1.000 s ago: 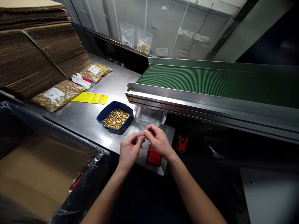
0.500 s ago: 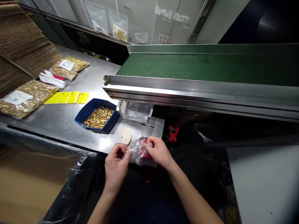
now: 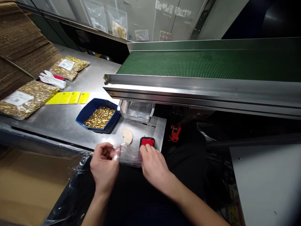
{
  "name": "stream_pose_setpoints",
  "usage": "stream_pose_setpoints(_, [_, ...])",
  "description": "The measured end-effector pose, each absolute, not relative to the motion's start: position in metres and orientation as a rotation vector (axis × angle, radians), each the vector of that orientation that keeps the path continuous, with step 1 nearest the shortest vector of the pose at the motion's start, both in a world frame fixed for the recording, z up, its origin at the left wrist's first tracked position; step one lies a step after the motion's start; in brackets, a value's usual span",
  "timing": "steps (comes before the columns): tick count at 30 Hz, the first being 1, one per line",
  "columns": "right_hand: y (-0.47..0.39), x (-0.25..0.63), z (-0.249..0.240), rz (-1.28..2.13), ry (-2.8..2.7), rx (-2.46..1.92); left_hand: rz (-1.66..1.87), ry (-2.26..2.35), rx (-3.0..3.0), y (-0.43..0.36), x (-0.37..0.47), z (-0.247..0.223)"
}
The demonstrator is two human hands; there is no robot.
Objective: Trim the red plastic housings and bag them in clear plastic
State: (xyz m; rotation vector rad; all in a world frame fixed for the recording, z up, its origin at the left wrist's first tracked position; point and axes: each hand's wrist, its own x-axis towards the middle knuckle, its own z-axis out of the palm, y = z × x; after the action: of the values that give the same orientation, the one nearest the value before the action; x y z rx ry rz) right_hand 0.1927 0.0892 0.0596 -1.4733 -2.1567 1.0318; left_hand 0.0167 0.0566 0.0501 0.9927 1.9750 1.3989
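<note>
My left hand pinches one end of a clear plastic bag at the table's front edge. The bag stretches across to my right hand, whose fingers are curled down at the near side of a small red and black device. What those fingertips grip is hidden. Just beyond the bag lies a pale half-round disc. A blue scoop-shaped bin holds many small gold-coloured pieces. Beside it stands a clear bin with flat plastic bags inside.
A green conveyor belt with a metal side rail overhangs the table at right. Filled bags, yellow cards and white gloves lie at left. A lined carton stands at lower left; a red tool hangs right.
My left hand has moved left, drawing the bag with it. The red and black device now shows outside the plastic, and my right hand has turned palm down beside it.
</note>
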Motion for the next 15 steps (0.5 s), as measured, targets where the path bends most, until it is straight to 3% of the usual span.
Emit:
stream_pose_setpoints(5, [0.094,0.162,0.048,1.150,-2.103,-1.631,0.934,1.853,1.138,0.013,0.013,0.040])
stream_pose_setpoints(10, [0.083,0.181,0.052,1.312,-2.173,-1.423,0.806,1.812,0.908,-0.022,-0.001,0.004])
stream_pose_setpoints(13, [0.058,0.214,0.052,1.618,-1.963,-1.271,0.804,1.748,0.694,-0.038,-0.003,-0.018])
stream_pose_setpoints(15, [0.041,0.228,0.043,1.987,-1.422,-1.294,0.822,1.716,0.545,-0.047,0.000,-0.029])
